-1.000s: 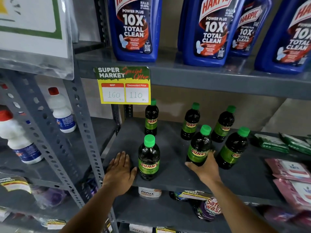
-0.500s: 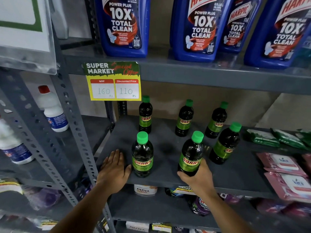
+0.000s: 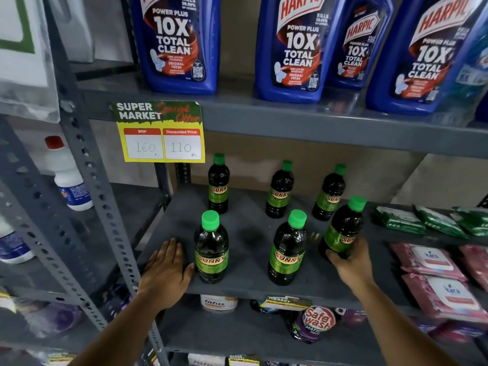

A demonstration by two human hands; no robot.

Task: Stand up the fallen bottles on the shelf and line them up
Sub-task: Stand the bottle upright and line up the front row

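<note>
Several dark Sunny bottles with green caps stand on the grey shelf point(image 3: 250, 233): three at the back point(image 3: 218, 186) point(image 3: 280, 191) point(image 3: 328, 194) and three nearer the front. My left hand point(image 3: 166, 270) lies flat on the shelf's front left corner, its thumb against the front left bottle point(image 3: 211, 249). The front middle bottle point(image 3: 287, 252) stands upright and free. My right hand point(image 3: 351, 262) grips the base of the front right bottle point(image 3: 342, 228), which leans slightly to the right.
Green packets point(image 3: 398, 220) and pink wipe packs point(image 3: 433, 262) lie on the same shelf at the right. Large blue Harpic bottles point(image 3: 290, 48) stand on the shelf above, with a price tag point(image 3: 161, 133) hanging from its edge. White bottles point(image 3: 68, 180) stand on the left rack.
My right hand has let go of the front middle bottle and moved right to grip the front right bottle. My left hand stays flat on the shelf.
</note>
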